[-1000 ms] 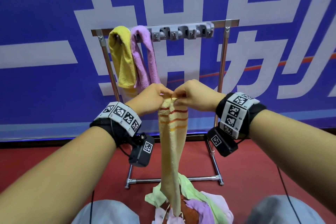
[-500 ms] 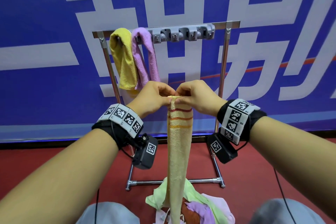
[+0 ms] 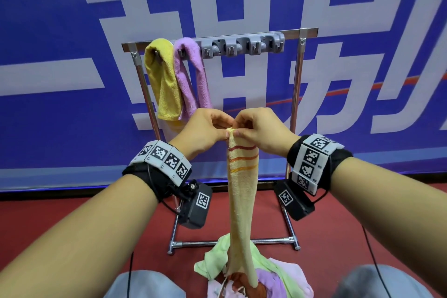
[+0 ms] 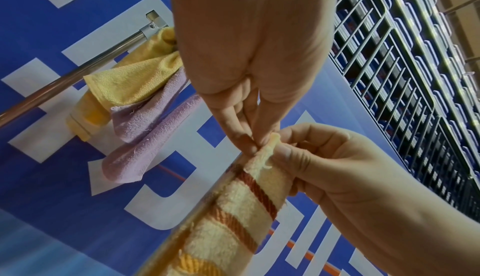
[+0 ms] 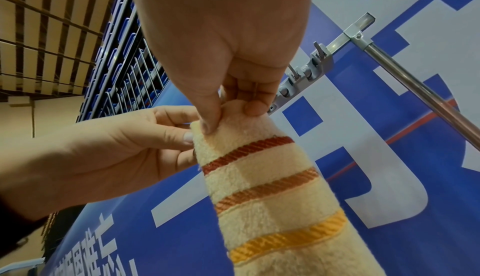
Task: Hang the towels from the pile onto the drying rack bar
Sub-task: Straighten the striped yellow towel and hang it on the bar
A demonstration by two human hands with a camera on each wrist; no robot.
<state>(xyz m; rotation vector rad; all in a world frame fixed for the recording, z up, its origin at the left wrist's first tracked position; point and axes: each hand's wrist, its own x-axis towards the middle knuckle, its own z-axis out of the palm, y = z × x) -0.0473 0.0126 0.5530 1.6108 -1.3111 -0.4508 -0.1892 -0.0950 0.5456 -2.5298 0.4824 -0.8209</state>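
A cream towel [image 3: 240, 191] with red, orange and yellow stripes hangs bunched in front of me, its lower end still in the pile [image 3: 278, 280]. My left hand [image 3: 205, 128] and right hand [image 3: 260, 128] both pinch its top edge, fingertips touching each other. In the left wrist view my left hand [image 4: 255, 144] pinches the towel [image 4: 241, 208] beside the right hand. The right wrist view has my right hand [image 5: 231, 116] pinching the towel [image 5: 270, 198]. The rack bar [image 3: 294, 32] stands behind, above the hands. A yellow towel [image 3: 163, 80] and a purple towel [image 3: 191, 75] hang over its left part.
A grey hook strip [image 3: 243, 45] is fixed along the middle of the bar. The rack's legs [image 3: 296, 109] and foot rail [image 3: 232, 242] stand on red floor before a blue banner wall. My knees [image 3: 140, 285] flank the pile of green, pink and purple towels.
Both hands have lifted the striped towel a little higher, drawing more of it out of the pile. The view has shifted slightly; the grip stays the same.
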